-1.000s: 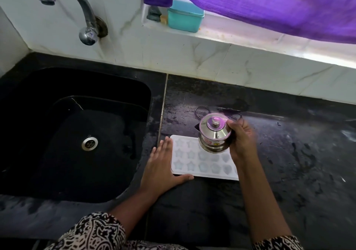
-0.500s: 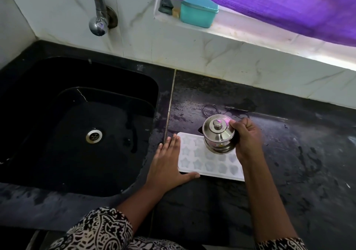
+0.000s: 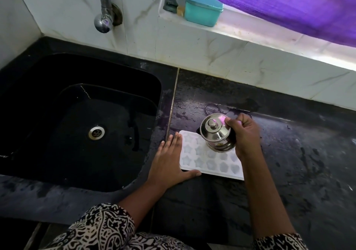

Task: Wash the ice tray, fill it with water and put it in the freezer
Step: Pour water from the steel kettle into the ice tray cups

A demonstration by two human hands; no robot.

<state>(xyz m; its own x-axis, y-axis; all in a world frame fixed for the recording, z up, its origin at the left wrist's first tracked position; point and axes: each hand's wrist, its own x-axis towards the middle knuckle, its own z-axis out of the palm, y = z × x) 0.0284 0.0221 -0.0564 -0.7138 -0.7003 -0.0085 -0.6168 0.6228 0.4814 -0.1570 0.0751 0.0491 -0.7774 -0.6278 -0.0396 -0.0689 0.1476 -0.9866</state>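
- Your left hand (image 3: 169, 161) lies flat, fingers straight, bracing the ice tray (image 3: 210, 163) at its 9 o'clock end, thumb along the near edge.
- Your right hand (image 3: 246, 136) grips a lidded steel pot (image 3: 215, 132), tilted over the tray's 12 o'clock edge.
- The tray lies on the black counter (image 3: 289, 153) beside the sink (image 3: 77, 114), long axis 9 to 3.
- Since a second ago the brace is unchanged, and the pot has edged slightly toward 9.

A home kitchen: a black stone sink (image 3: 63, 76) sunk into a dark granite counter (image 3: 289, 153), a chrome wall tap (image 3: 103, 16), white marble tiles (image 3: 192, 43).
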